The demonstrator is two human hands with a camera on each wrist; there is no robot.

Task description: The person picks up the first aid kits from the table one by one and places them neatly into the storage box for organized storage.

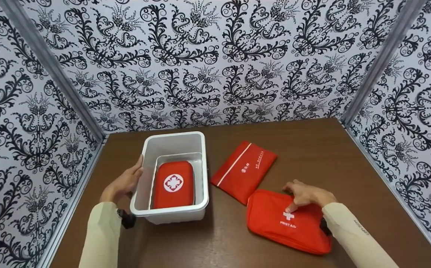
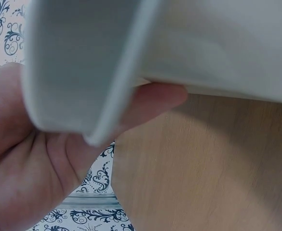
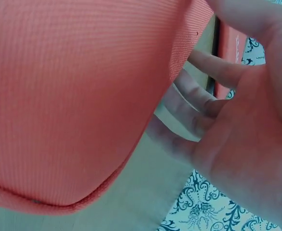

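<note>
My left hand (image 1: 124, 182) grips the left rim of a white plastic bin (image 1: 174, 212), its palm and fingers on either side of that rim in the left wrist view. Inside the bin lies a red first aid case (image 1: 174, 191) with a white cross in a round emblem. My right hand (image 1: 305, 194) holds a soft red first aid bag (image 1: 271, 219) at its far edge. The thumb presses on top by the white cross, while the other fingers reach round the edge, their tips partly hidden behind the bag (image 3: 73, 106) in the right wrist view.
A flat red pouch (image 1: 243, 169) with a white stripe lies on the brown table (image 1: 301, 145) between bin and bag, its near corner against the bag. Patterned walls (image 1: 208, 67) with grey corner strips enclose the table at the back and both sides.
</note>
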